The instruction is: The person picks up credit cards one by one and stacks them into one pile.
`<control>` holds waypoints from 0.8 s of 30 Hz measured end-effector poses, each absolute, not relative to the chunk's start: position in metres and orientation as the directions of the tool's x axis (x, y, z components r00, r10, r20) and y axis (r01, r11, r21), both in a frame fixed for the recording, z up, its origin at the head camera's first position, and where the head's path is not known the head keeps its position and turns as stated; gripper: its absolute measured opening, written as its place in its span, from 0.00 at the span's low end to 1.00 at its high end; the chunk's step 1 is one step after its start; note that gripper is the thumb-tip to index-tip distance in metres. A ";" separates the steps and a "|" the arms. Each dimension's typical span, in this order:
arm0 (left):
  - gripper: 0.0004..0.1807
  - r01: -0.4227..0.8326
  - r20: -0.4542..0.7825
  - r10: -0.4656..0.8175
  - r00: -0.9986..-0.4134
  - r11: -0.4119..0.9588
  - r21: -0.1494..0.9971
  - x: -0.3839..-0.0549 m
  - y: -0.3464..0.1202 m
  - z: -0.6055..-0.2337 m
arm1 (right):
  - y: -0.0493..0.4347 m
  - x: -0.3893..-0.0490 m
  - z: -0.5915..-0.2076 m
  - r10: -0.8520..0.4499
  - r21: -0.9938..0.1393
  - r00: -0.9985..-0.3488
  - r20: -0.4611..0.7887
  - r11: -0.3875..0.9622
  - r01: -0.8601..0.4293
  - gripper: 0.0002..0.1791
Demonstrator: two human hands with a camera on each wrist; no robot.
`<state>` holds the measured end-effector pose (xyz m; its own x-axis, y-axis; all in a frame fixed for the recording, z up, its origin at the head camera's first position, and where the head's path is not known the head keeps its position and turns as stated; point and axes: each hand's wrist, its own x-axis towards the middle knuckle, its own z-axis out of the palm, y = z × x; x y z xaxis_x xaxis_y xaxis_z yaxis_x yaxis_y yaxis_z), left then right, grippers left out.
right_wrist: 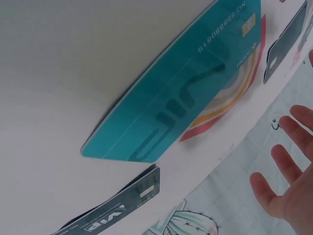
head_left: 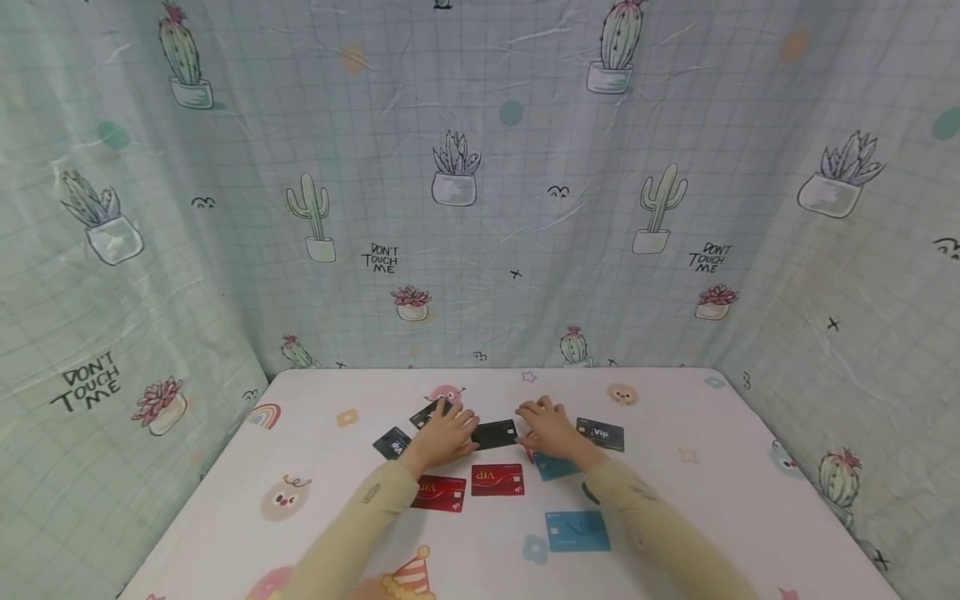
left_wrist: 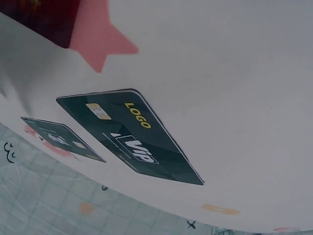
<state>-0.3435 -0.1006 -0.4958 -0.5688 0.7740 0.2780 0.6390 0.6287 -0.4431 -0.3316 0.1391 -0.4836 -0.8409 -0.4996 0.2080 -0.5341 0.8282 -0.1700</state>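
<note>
A black card (head_left: 495, 434) lies between the two hands in the head view. My left hand (head_left: 441, 437) is at its left end, thumb and fingers overlapping that edge; I cannot tell whether they pinch it. At the card's right end is my right hand (head_left: 553, 429), fingers loosely bent. In the right wrist view the right hand's fingers (right_wrist: 288, 166) are spread with nothing between them. Beside the left hand lie two dark Vip cards (left_wrist: 132, 137) (left_wrist: 63, 139). A blue card (head_left: 553, 467) lies under the right wrist, partly hidden.
Two red VIP cards (head_left: 497, 480) (head_left: 441, 493) lie nearer the body. Another blue card (head_left: 577, 532) is by the right forearm. A dark Vip card (head_left: 600, 435) rests right of the right hand. A patterned curtain (head_left: 480, 250) surrounds the white printed tabletop (head_left: 315, 542).
</note>
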 end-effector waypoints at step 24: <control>0.28 0.572 0.107 0.708 -0.698 0.642 -0.511 -0.347 -0.081 -0.508 | 0.121 -0.340 -0.504 -0.487 0.059 -0.871 0.070 0.873 -0.484 0.28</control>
<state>-0.3471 -0.0812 -0.5084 -0.6982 0.7078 0.1073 0.5720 0.6416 -0.5110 -0.3403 0.1211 -0.5045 -0.8706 -0.4870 0.0697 -0.4838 0.8732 0.0586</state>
